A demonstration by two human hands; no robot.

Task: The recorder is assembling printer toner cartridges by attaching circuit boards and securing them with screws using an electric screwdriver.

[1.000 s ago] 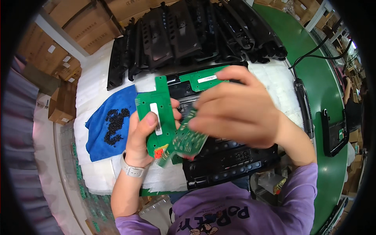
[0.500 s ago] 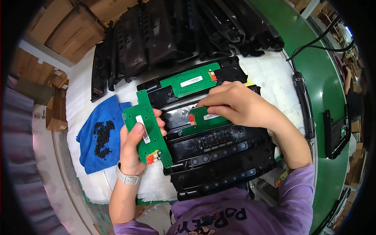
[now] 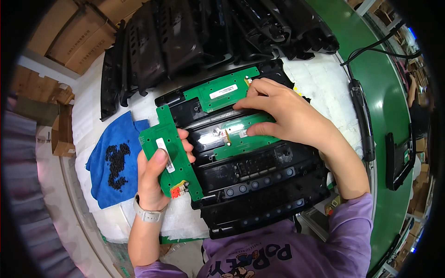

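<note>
While the left hand (image 3: 155,178) pinches a green circuit board (image 3: 181,163) between its thumb on top and its fingers at the far side, the right hand (image 3: 291,111) hangs over a second green board (image 3: 238,144) with its thumb and fingertips parted. The right thumb lies over that second board, close to its white label; whether it presses on it I cannot tell. The right fingertips reach to the lower edge of a third green board (image 3: 222,95), nearer the far edge of the white-padded tabletop (image 3: 95,99).

The held board is tilted lengthwise, with a red and white connector (image 3: 177,190) at its near end, and in this view it overlaps the left ends of the black panels (image 3: 259,199). Those panels lie in rows across the middle of the tabletop, down to its near edge; the second and third boards sit on two of them.

By the left edge of the tabletop, a blue cloth (image 3: 99,169) carries a heap of tiny black pieces (image 3: 116,167). Along the far edge, black plastic housings (image 3: 181,51) are crowded side by side. Beside the right edge, a dark stick-shaped tool (image 3: 360,121) lies lengthwise on a green surface (image 3: 384,116), with a black cable (image 3: 371,54) near its far end.
</note>
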